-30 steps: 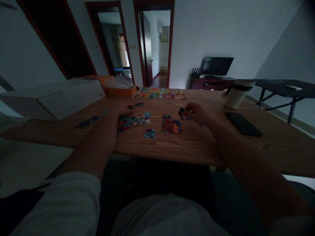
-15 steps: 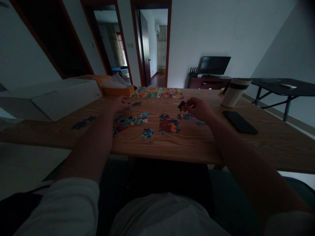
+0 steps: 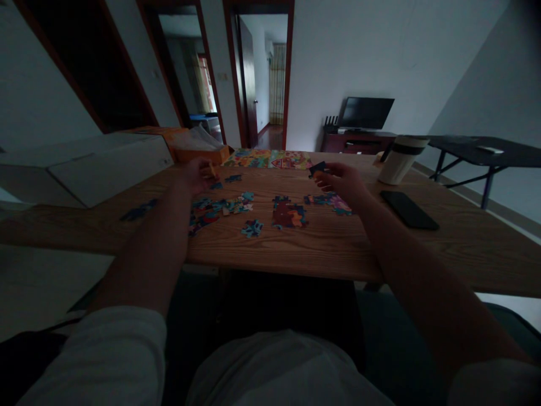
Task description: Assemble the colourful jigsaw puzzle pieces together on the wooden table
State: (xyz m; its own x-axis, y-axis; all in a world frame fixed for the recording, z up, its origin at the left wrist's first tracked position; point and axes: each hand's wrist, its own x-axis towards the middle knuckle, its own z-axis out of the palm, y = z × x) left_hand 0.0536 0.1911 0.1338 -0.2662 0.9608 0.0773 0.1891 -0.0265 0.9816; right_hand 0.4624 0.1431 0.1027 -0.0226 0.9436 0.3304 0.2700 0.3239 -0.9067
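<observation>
"Orange box [image 3: 205, 155]: what's in it?"

"Clear plastic [image 3: 196, 138], bunched up."

"What's changed since the earlier frame?"

"Right hand [image 3: 342, 183] has risen, closed on a dark puzzle piece [image 3: 316, 168], clear of the wooden surface [image 3: 321, 254]. Left hand [image 3: 194, 176] has moved back, pinching a small orange piece [image 3: 210, 170]."

"Other pieces?"

"Scattered pieces [image 3: 288, 214] lie between the hands."
</observation>
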